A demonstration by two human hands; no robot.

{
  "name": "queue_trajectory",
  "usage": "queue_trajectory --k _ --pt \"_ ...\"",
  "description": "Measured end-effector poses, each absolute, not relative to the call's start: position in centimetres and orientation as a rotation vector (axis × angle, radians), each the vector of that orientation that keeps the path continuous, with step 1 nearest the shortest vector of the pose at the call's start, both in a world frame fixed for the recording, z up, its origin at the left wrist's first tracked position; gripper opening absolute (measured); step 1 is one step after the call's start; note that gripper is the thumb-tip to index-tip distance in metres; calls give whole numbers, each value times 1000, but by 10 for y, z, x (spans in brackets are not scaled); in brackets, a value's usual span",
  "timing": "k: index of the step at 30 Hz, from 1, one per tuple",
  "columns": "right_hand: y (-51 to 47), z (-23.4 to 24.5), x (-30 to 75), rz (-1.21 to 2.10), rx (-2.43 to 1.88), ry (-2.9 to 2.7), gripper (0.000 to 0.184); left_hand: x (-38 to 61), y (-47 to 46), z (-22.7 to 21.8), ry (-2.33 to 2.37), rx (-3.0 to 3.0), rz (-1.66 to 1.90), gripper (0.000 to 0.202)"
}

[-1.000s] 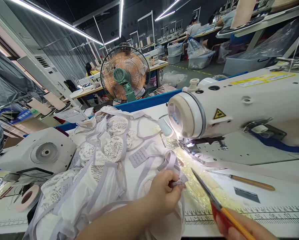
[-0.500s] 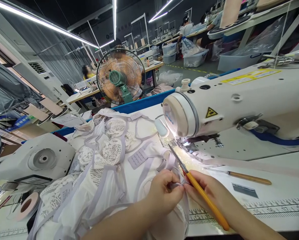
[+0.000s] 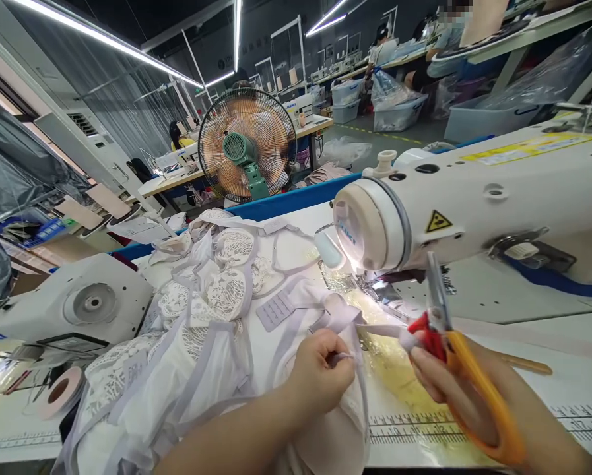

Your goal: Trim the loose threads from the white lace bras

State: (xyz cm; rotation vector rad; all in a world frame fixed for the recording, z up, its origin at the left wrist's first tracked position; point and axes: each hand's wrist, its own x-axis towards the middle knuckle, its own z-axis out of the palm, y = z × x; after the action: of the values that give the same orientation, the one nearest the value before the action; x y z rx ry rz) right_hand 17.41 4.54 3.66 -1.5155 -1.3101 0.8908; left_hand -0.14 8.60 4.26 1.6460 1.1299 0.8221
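Note:
My left hand (image 3: 323, 379) is closed in a pinch on a pale lilac strap (image 3: 375, 328) of a white lace garment (image 3: 216, 297) heaped on the sewing table. My right hand (image 3: 466, 389) is closed around orange-and-red scissors (image 3: 449, 336), blades pointing up, and its fingers also pinch the other end of the strap. The strap runs taut between both hands, just below the head of the white sewing machine (image 3: 454, 204).
A second white machine (image 3: 78, 303) sits at the left with a tape roll (image 3: 58, 390) in front. A wooden-handled tool (image 3: 523, 361) lies on the table behind my right hand. A ruler strip (image 3: 409, 432) runs along the front edge. A standing fan (image 3: 249, 145) and other workers are behind.
My right hand has pulled away to the right, swinging the scissors upright and stretching the strap between both hands. My left hand has stayed on the garment.

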Motion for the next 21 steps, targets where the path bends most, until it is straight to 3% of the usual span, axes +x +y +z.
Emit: queue_trajectory --k 5,13,17,21 --pt "37 48 180 998 -1485 -1363 24 1 84 45 1029 1524 763 1" --pt "26 31 191 1362 -1405 -1271 34 -2 80 39 861 1850 680 14" --pt "18 33 191 1333 -1381 -1253 28 -2 75 44 752 2033 846 26" --pt "15 43 189 1296 -1400 -1524 26 2 69 48 765 1935 725 33"
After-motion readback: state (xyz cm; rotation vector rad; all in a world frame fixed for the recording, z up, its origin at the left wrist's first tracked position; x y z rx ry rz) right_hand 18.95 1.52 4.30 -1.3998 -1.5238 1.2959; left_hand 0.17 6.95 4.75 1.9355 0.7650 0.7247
